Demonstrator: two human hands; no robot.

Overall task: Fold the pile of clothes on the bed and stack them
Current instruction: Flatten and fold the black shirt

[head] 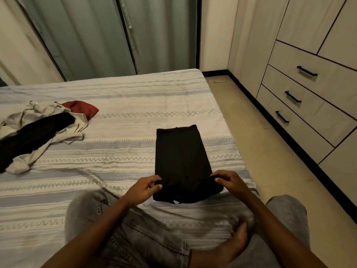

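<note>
1. Grey-jeaned crossed legs [135,238] occupy the striped bed [116,151].
2. Left hand [143,190] and right hand [229,182] each pinch the long folded black garment's [181,157] near corners.
3. Unfolded pile of cream, black and red clothes [42,132] lies far left.

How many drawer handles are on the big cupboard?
3, all black, on the stacked drawers at the right: top handle, middle handle and bottom handle. The cupboard runs out of view, so more may be hidden.
</note>
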